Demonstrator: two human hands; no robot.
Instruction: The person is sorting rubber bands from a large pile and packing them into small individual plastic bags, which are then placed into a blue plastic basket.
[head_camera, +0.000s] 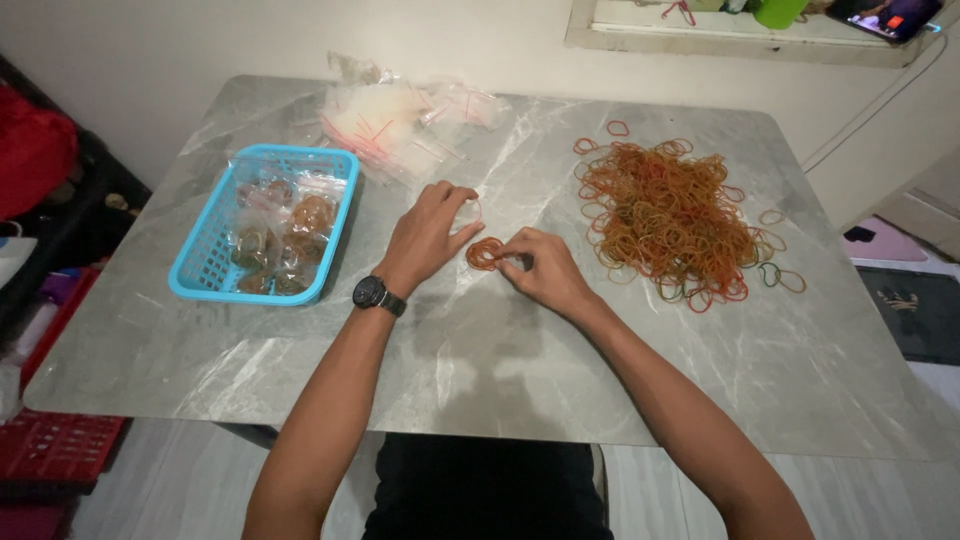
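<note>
The grey marble-look table (300, 370) has bare room along its near edge and between the blue plastic basket (205, 262) and the hands. The basket (holding small filled bags) sits near the left edge; a heap of empty clear zip bags (385, 120) lies behind it. A big loose pile of rubber bands (670, 215) spreads towards the right edge. At the middle, a small bunch of rubber bands (485, 254) lies between both hands: the right hand (545, 270) pinches it, and the left hand (425, 235), wearing a black wristwatch (377, 295), has its grip loosely curled, thumb touching the bunch.
</note>
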